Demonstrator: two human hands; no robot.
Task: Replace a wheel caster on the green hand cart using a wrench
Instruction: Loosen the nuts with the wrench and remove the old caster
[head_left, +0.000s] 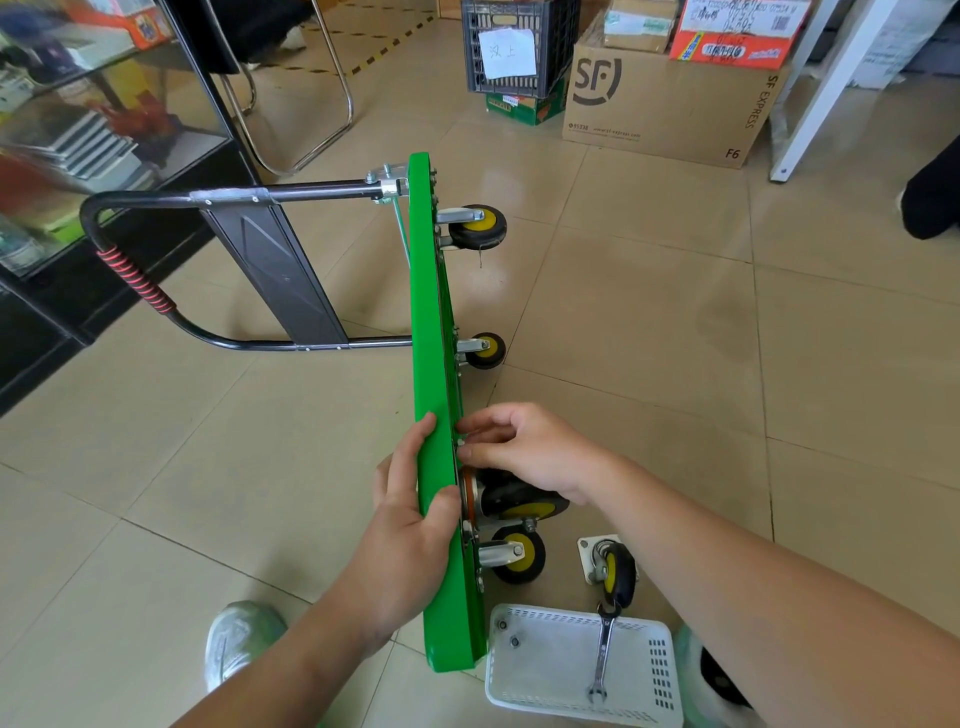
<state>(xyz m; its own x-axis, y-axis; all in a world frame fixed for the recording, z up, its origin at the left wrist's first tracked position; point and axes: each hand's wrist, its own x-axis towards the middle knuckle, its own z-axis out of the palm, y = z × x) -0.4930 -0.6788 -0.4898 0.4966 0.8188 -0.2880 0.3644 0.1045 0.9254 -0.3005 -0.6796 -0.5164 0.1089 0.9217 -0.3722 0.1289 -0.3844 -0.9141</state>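
The green cart (431, 312) stands on its side edge on the floor, with its wheels pointing right. The left hand (410, 519) grips the cart's edge, thumb on the wheel side, and holds it up. The right hand (519, 447) has its fingertips bunched on the cart's bottom, just above a caster (524, 506). It looks like it is turning a nut by hand. The nut is hidden, so I cannot tell if the fingers pinch anything.

To do this well, keep the cart steady and spin each nut on straight with fingers first. Then make it tight with the wrench (602, 654).

The wrench lies in a white basket (550, 691) with two nuts (503, 625). A loose caster (615, 569) lies just beside the basket.

The floor (675, 338) is shiny tan tile. Boxes (665, 104), a dark crate (519, 47), a chair (311, 130) and a glass case (104, 104) stand around.
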